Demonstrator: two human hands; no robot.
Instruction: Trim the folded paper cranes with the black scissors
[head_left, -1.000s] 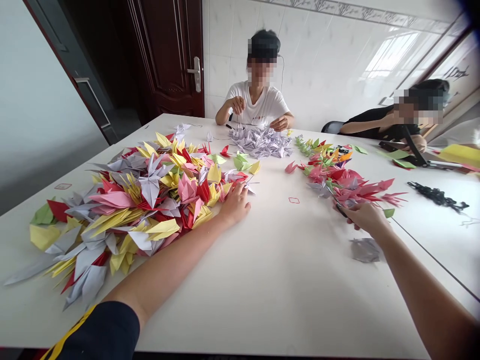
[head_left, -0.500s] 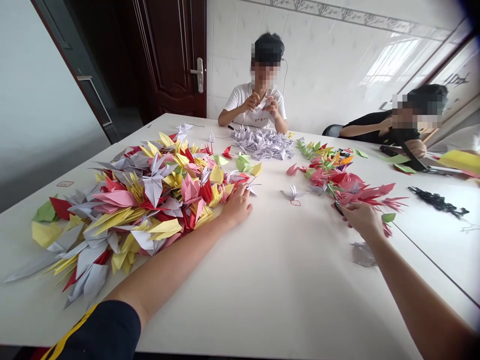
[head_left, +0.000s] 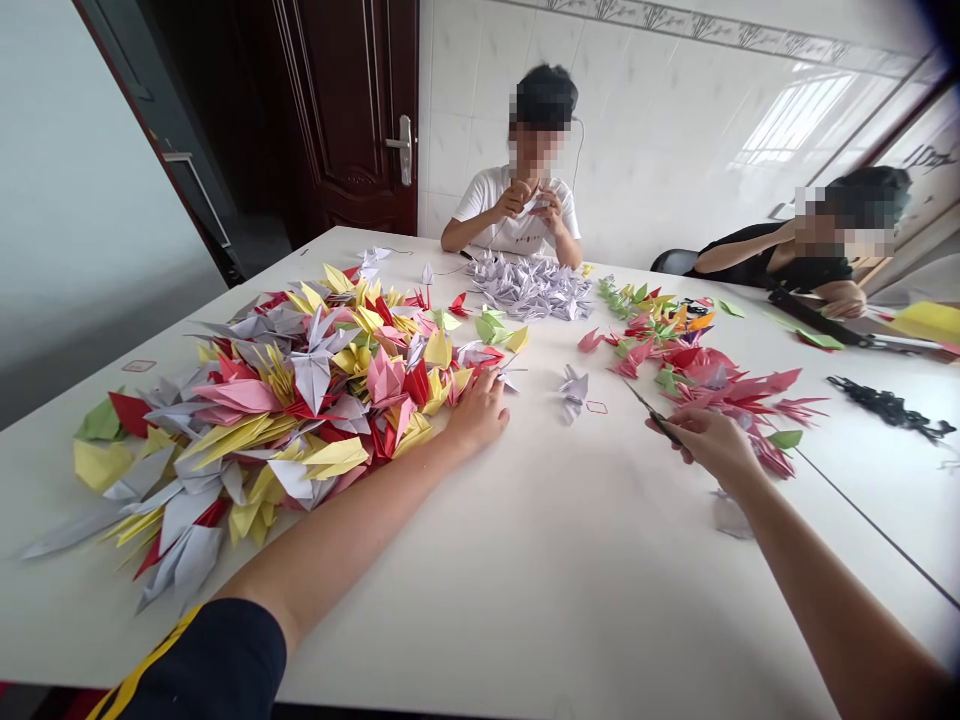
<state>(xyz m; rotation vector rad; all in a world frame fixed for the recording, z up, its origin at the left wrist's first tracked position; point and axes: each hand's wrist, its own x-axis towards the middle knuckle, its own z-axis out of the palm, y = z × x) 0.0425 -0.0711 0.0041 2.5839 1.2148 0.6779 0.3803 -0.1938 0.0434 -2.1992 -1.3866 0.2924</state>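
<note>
My left hand (head_left: 480,410) rests at the right edge of a big pile of folded paper cranes (head_left: 300,390) in grey, yellow, pink and red. Its fingers are curled at a small pale grey paper crane (head_left: 509,380), partly hidden by them. My right hand (head_left: 712,440) is closed on a slim pointed tool with a dark handle, which looks like scissors (head_left: 660,424). The tip points away from me, just left of a cluster of pink, red and green cranes (head_left: 712,375). Between my hands lies a single grey crane (head_left: 574,393).
Across the white table (head_left: 480,600), a person (head_left: 517,210) holds both hands up behind a heap of pale cranes (head_left: 532,285). Another person (head_left: 780,255) leans over the far right, near a long black tool (head_left: 814,318). Black cord (head_left: 889,405) lies on the right.
My right hand has drawn a little left with the tool, away from the coloured cranes. The single grey crane has shifted left and turned. My left hand has stayed put.
</note>
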